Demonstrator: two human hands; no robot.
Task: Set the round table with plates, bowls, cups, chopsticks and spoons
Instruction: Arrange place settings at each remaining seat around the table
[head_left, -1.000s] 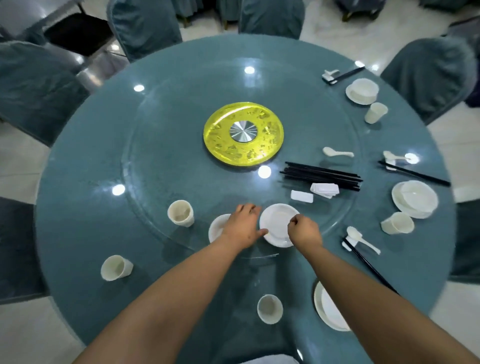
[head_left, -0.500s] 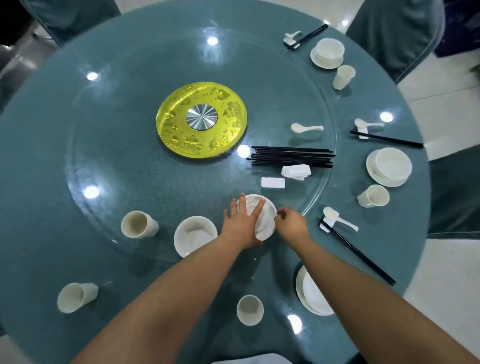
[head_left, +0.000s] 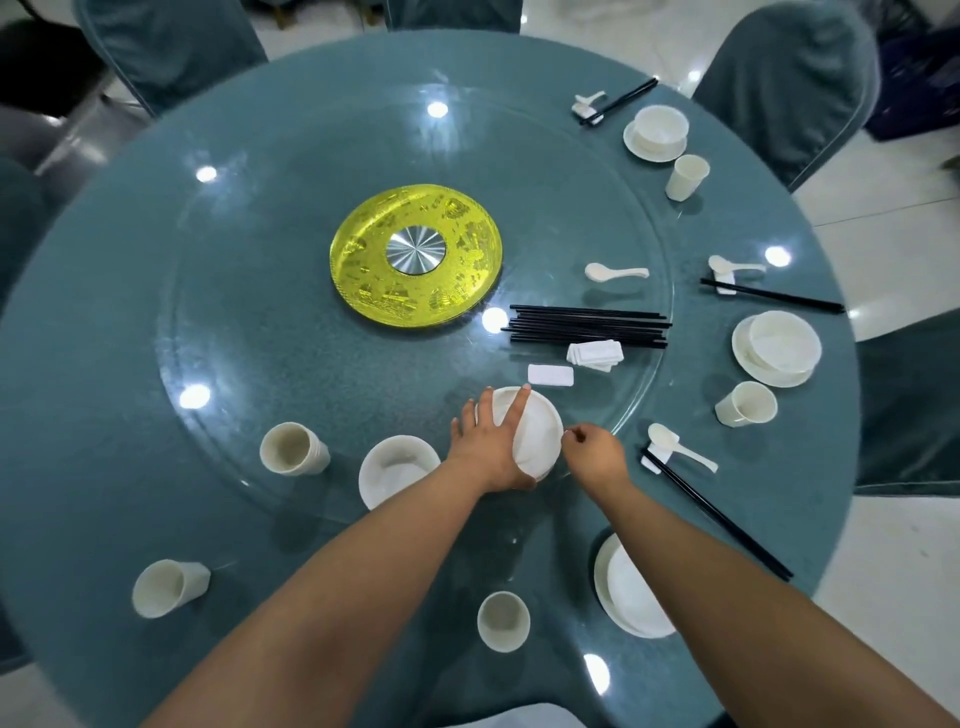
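No readable text, labels, brands or numbers anywhere. The yellow disc (head_left: 415, 254) at the table centre carries gold relief patterns, pictorial only as far as can be told, too fine to make out any characters. White plates, bowls, cups and spoons are plain, no marks visible. The small white rests (head_left: 550, 374) beside the black chopsticks (head_left: 587, 326) are blank. Nothing legible on the chair covers or the floor.
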